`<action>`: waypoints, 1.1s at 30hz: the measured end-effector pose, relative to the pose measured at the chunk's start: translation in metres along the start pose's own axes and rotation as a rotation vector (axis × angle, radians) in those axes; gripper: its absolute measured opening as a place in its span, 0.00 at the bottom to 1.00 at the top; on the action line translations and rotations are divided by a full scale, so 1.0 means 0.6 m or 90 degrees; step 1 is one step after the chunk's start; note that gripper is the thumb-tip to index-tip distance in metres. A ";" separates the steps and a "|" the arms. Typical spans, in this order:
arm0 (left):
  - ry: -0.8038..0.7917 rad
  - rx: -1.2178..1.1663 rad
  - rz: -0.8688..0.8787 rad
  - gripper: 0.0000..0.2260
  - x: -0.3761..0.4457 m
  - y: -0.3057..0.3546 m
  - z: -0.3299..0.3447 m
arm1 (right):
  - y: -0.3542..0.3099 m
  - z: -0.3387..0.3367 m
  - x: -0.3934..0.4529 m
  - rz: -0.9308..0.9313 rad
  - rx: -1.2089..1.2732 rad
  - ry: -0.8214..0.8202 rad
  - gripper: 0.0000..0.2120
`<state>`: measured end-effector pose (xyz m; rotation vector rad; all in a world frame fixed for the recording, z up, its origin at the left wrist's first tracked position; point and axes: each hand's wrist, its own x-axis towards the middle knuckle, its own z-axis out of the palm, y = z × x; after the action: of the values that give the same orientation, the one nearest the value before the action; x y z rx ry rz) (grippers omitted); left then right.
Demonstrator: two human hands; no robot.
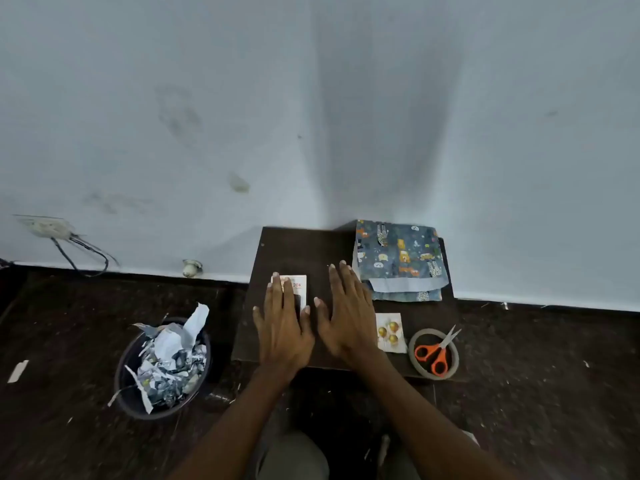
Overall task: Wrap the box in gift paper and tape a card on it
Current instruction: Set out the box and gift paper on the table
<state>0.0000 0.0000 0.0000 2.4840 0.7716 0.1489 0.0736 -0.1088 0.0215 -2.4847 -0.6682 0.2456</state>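
I see the dark counter standing against the pale wall, and I think everything is laid out on it so that each thing is within easy reach before the wrapping begins. The gift paper, folded and printed with small animals, lies at the far right corner, touching the wall side, where it leaves the middle free for work. On the floor to the left of the counter stands a bin full of crumpled paper scraps, probably for the cut-offs. My right hand lies flat on the bare middle of the counter with straight, spread fingers, so its grip is released and it holds nothing. My left hand is also flat and released; its fingers rest on top of the box, which sits near the left edge, about halfway between the near and far edges, still unwrapped. The roll of tape lies at the near right corner with the orange scissors laid across it. The card with gold balloons lies just beside the tape, on its left, close to my right hand.
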 end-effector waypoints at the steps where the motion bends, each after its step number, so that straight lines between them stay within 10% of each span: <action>1: 0.004 0.002 -0.007 0.29 -0.001 -0.004 0.011 | 0.004 0.010 -0.001 -0.005 0.005 0.013 0.35; 33: 0.130 -0.270 0.048 0.25 -0.048 -0.043 0.067 | 0.025 0.077 -0.088 0.005 0.318 0.039 0.18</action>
<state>-0.0268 -0.0161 -0.0462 2.1122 0.6482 0.5427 0.0201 -0.1253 -0.0237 -2.0087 -0.4983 0.2976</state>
